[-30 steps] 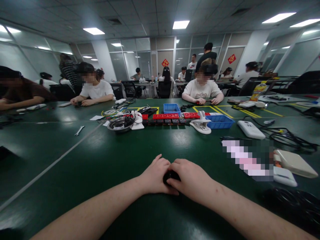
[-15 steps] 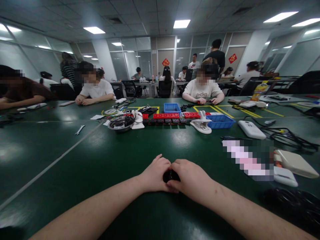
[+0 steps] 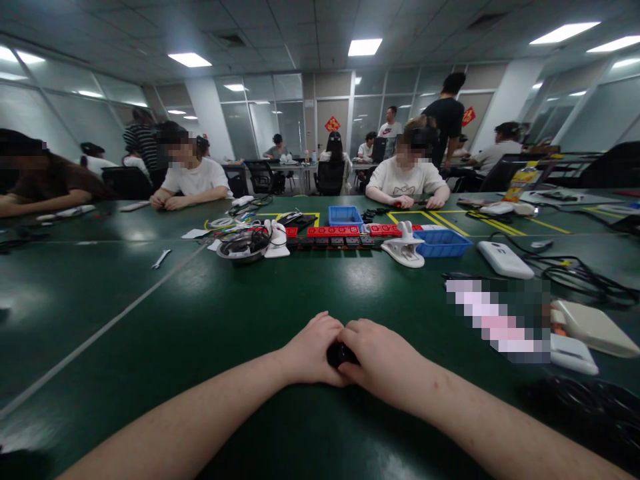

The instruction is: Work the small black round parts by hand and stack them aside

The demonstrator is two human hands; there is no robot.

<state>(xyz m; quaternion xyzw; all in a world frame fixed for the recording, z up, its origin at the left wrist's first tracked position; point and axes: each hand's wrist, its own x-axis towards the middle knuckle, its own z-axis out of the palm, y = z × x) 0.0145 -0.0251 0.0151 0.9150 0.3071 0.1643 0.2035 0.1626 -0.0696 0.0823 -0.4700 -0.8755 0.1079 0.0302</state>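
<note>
A small glossy black rounded object (image 3: 340, 355) sits low over the green table (image 3: 240, 413), between my two hands. My left hand (image 3: 313, 350) is closed around its left side. From the right, my right hand (image 3: 383, 357) wraps over it, with the thumb against its near face and the fingers across the top. The fingertips of both hands meet at the object. Most of it is hidden by the hands, and its exact kind cannot be made out.
Ahead are a metal bowl of cables (image 3: 243, 248), red power strips (image 3: 333, 231), a white clip stand (image 3: 404, 247) and a blue tray (image 3: 443, 243). A wrench (image 3: 161, 259) lies left. White power banks (image 3: 505, 259) and black coils (image 3: 575, 397) are right. Co-workers sit across the table.
Both hands stay around the black object, with the right thumb shifting slightly. In the background a person in black has moved to the right.
</note>
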